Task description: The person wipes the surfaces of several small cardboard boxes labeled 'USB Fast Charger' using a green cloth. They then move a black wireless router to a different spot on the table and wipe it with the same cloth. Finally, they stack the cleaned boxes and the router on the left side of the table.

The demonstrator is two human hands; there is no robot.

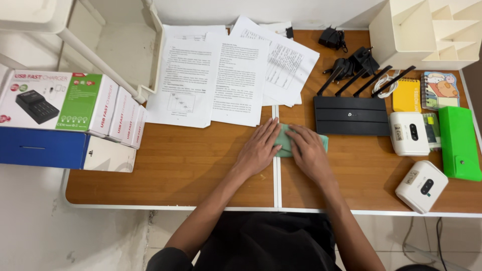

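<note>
A folded green cloth at the wooden desk's middle is pressed flat under the left hand and right hand, fingers extended, nothing gripped, while a cream compartmented organizer, contents unseen, is stood at the far right corner.

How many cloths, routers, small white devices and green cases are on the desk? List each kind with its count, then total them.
Cloth: 1
Router: 1
Small white devices: 2
Green case: 1
Total: 5
</note>
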